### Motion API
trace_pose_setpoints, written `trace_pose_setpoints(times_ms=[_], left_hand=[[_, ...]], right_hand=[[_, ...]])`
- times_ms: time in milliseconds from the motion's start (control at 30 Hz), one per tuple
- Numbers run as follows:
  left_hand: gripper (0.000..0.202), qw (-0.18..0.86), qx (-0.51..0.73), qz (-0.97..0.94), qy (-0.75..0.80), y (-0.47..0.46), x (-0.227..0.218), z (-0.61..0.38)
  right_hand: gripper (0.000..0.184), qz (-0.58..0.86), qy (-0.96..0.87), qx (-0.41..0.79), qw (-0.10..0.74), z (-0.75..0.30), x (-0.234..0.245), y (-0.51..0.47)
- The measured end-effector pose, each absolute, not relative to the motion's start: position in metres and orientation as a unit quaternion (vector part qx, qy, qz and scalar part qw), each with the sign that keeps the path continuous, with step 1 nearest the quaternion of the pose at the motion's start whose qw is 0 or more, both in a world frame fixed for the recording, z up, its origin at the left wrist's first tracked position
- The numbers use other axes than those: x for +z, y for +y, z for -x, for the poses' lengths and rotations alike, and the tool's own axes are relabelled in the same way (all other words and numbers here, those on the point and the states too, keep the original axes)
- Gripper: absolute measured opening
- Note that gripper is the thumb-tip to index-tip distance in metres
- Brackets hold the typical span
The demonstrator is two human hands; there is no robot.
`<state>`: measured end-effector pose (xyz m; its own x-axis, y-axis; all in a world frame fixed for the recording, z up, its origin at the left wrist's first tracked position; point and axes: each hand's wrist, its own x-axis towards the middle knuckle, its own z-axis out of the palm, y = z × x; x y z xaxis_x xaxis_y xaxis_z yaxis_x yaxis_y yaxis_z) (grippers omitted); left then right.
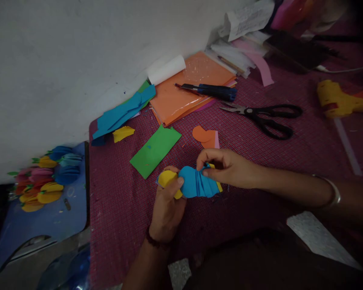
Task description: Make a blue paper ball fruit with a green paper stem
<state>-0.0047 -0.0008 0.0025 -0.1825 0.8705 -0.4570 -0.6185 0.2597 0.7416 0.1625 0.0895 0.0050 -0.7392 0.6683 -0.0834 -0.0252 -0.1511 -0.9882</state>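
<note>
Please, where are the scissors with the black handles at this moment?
In the head view, the scissors lie right of centre on the reddish cloth, between the orange sheets and the yellow glue gun, beyond the right hand.

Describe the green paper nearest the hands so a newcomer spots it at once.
On the reddish checked tablecloth, look just beyond the left hand. The green paper lies there slantwise, one end jagged. Unlike the other green piece, partly under blue strips, it lies apart.

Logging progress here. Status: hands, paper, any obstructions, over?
Left hand holding yellow paper, blue paper. Right hand at the blue paper's upper edge. Scissors apart, seemingly not in the way.
</note>
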Motion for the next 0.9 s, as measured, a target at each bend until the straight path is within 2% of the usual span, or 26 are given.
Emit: trace_pose_setpoints(times_ms=[200,600,900], left_hand=[[0.036,0.631,0.588,-0.112,0.494,0.0003,0.0004,0.0032],[0.034,0.631,0.579,-0.120,0.502,0.0009,0.0003,0.0019],[0.029,0.613,0.566,-0.222,0.505,-0.0076,0.0064,-0.0043]], right_hand=[[0.018,0.277,-0.598,0.714,0.234,-0.1609,0.0070,0.0909],[0.017,0.305,-0.574,0.723,0.234,-0.1590,0.0066,0.0886],[0.012,0.290,-0.586,0.715,0.246,-0.1605,0.0100,0.0885]])
